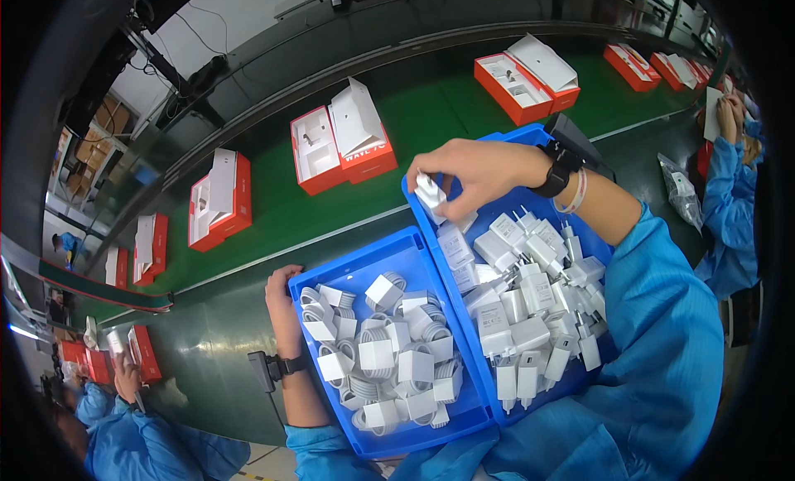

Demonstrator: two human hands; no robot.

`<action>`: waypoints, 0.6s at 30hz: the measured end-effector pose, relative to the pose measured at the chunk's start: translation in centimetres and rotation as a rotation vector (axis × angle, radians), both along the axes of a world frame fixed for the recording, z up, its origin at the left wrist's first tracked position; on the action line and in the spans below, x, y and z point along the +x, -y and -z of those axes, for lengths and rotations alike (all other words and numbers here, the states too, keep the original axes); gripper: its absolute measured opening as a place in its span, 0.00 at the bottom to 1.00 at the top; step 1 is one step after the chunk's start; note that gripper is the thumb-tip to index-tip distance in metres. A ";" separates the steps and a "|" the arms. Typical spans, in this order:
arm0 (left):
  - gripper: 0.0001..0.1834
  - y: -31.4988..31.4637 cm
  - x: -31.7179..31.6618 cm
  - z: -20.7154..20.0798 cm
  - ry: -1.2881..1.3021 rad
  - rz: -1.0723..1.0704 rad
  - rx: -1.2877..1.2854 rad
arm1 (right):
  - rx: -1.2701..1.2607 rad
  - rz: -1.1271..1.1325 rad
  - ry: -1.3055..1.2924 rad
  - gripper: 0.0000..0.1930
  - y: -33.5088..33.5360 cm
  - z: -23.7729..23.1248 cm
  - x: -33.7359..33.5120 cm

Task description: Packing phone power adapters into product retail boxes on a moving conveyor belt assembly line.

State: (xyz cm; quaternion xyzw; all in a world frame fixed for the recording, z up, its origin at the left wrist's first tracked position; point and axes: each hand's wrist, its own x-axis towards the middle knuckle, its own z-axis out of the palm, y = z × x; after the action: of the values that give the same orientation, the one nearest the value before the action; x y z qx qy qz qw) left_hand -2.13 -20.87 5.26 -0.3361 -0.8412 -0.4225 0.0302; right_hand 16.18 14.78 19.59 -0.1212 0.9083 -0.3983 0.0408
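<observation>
My right hand [472,176] is closed on a white charger plug [430,191], pinched between thumb and fingers over the far left corner of the right blue bin [585,222]. Below it lies a heap of white charger plugs [538,292], some with their two pins showing. The left blue bin [348,268] holds coiled white cables [377,354] with white paper bands. My left hand [283,303] rests beside that bin's far left corner, its fingers loosely bent and apart at the outer wall. No object shows in it.
A green conveyor belt [273,239] runs across behind the bins, carrying opened red-and-white boxes [319,170] in a row. Co-workers in blue sit at the left [141,444] and right [733,204]. A clear plastic bag [681,191] lies right of the bins.
</observation>
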 end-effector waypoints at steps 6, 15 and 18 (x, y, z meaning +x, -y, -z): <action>0.13 -0.1 0.2 -0.3 -0.001 0.009 0.002 | -0.407 0.124 0.105 0.24 -0.7 0.1 -0.7; 0.13 -0.1 0.2 -0.2 -0.014 0.001 0.001 | -0.621 0.177 0.000 0.28 -2.4 1.1 -1.8; 0.13 0.0 0.3 -0.1 -0.009 0.006 0.016 | -0.720 0.172 0.002 0.29 -2.1 0.6 -1.7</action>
State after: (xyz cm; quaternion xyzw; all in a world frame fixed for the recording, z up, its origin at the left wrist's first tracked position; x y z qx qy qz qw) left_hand -1.88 -20.87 5.40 -0.3405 -0.8366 -0.4277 0.0354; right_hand 14.53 16.92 18.99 -0.0505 0.7167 -0.6945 -0.0371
